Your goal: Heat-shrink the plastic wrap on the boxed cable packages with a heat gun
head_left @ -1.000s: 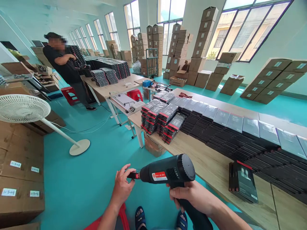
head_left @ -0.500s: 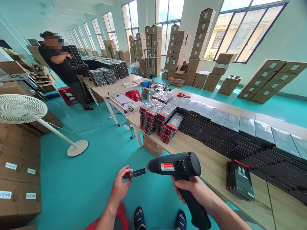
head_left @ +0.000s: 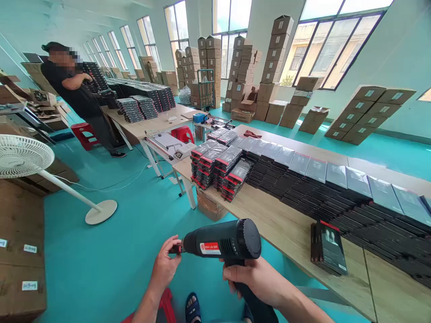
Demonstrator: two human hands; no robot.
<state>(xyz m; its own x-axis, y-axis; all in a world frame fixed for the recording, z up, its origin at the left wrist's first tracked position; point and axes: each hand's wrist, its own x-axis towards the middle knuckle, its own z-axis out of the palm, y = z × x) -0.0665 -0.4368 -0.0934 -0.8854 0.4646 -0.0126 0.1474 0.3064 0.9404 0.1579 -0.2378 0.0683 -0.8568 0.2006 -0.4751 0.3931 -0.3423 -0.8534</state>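
My right hand is wrapped round the handle of a black heat gun with a red and white label, its nozzle pointing left. At the nozzle's tip, my left hand pinches a small black and red box between thumb and fingers. The gun's front end hides part of this box. On the wooden table to the right, a short stack of black boxes stands near the front edge.
Long rows of black boxes and wrapped red-edged stacks cover the table. A white fan stands left. A person stands at a far table. Cartons rise at the left edge. A red stool is below.
The heat gun has moved left, so its nozzle now overlaps the small box, where a gap was before. My left hand stays pinched on the box. The view has shifted slightly.
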